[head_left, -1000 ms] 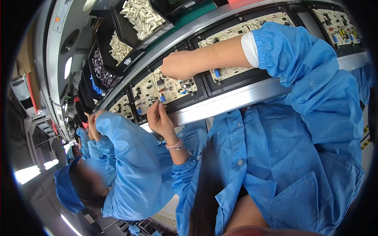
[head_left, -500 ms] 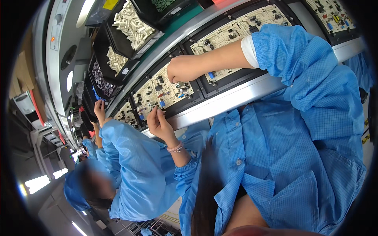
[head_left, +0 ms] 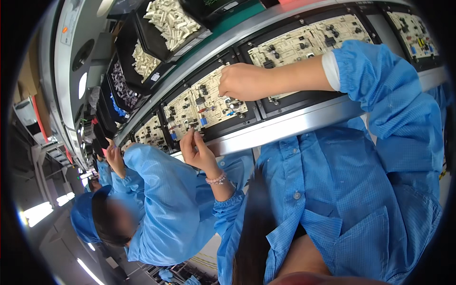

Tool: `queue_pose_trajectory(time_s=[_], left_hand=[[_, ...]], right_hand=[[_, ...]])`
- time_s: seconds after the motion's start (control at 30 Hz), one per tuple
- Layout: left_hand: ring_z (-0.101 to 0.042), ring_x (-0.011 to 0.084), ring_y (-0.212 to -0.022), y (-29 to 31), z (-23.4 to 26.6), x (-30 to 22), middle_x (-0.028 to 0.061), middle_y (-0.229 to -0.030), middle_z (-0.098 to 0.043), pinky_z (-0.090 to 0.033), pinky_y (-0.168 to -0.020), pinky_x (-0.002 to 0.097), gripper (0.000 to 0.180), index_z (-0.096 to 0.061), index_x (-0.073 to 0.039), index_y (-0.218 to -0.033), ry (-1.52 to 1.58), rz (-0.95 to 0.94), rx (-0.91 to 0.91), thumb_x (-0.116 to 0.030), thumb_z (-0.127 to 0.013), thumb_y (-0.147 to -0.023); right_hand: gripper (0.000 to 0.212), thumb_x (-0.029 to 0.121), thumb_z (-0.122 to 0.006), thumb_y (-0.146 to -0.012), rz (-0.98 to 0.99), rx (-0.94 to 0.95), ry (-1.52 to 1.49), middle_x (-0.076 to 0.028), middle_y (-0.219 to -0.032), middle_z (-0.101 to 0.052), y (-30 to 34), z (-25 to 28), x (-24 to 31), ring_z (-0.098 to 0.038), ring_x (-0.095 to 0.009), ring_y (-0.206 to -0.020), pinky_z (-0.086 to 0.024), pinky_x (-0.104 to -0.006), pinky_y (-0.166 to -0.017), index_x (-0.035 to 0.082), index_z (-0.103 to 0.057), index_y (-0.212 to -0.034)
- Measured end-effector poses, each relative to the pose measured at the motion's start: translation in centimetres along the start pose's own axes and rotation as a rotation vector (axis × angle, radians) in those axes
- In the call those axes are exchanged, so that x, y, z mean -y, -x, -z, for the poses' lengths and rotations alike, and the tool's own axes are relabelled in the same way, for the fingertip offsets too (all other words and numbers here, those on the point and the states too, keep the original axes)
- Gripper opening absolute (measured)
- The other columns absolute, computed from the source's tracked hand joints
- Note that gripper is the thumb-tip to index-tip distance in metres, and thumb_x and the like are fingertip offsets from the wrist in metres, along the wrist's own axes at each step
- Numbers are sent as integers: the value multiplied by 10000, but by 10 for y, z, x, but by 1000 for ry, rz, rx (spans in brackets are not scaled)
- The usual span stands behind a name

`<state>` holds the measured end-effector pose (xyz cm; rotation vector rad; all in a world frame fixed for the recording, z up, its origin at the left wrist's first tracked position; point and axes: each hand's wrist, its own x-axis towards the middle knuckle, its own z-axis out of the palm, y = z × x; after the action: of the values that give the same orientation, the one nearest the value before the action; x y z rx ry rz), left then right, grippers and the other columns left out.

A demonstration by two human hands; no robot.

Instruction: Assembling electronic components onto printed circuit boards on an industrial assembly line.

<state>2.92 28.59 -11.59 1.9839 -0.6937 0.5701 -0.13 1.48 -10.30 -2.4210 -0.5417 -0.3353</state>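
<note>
My right hand [head_left: 244, 80] is curled into a fist, knuckles down on a cream circuit board [head_left: 204, 107] studded with small black and blue parts. My left hand [head_left: 197, 152], with a bead bracelet at the wrist, has its fingertips pinched together at that board's near edge. Anything between the fingers is too small to see. Both my arms are in blue smock sleeves.
More boards [head_left: 294, 45] [head_left: 411, 31] [head_left: 149, 133] lie in black carriers along a metal rail [head_left: 294, 123]. Behind them stand bins of white parts [head_left: 171, 19] [head_left: 142, 59] and dark parts [head_left: 121, 88]. A co-worker [head_left: 161, 199] in a blue smock and cap is at my left, one hand [head_left: 114, 156] on the line.
My left hand has risen to the board's near edge. My right hand stays fisted over the boards. The co-worker's hand has come up to the line.
</note>
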Motion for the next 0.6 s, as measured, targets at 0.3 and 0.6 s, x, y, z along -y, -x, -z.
queue_pose_trajectory(time_s=[0.3,0.6], left_hand=[[-611,170,-733,-3,8,-8,117,-900,-652,-489,-618,251,172,-691,46,-968,-52,-64,-38,105,-648,-812],[-637,241,-713,-13,12,-8,119,-839,-645,-512,-630,302,202,-705,22,-932,-22,-91,27,98,-706,-746]], right_hand=[[143,96,-675,-781,13,-101,-10,-81,-822,-667,7,7,14,-597,-260,-869,-476,-385,-805,60,-719,-913],[160,75,-712,-793,-139,107,-28,-38,-802,-669,-15,25,19,-558,-215,-817,-463,-345,-750,108,-740,-947]])
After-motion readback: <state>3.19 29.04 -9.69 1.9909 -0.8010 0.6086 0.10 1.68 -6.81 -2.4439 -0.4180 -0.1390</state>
